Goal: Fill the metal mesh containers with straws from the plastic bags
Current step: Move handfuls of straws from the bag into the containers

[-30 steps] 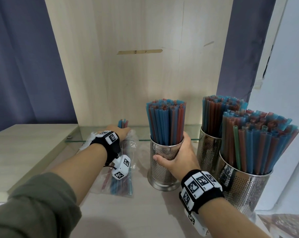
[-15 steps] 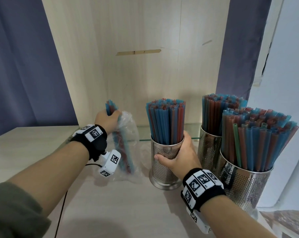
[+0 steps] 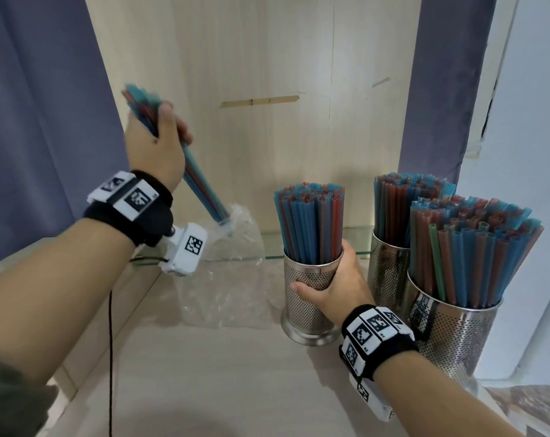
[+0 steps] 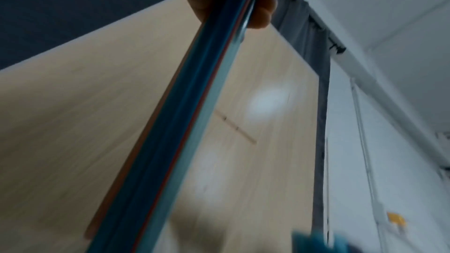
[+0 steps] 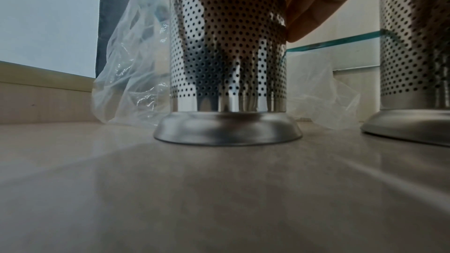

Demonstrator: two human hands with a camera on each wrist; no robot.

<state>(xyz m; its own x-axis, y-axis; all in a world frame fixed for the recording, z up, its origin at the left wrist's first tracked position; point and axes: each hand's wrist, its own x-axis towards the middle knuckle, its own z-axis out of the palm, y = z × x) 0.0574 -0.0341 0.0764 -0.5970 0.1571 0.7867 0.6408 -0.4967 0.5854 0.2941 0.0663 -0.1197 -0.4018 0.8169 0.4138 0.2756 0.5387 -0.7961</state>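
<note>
Straws (image 3: 185,165) in left grip (image 3: 155,146), tips in bag (image 3: 232,269).

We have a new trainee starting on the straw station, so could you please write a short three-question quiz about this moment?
1. True or false: the left hand grips a bundle of straws.
2. Which does the right hand hold: A) the plastic bag, B) the leftmost mesh container, C) nothing?
3. Fill in: the bundle's lower ends remain inside the ____.

Key: 1 true; 2 B; 3 plastic bag.
</note>
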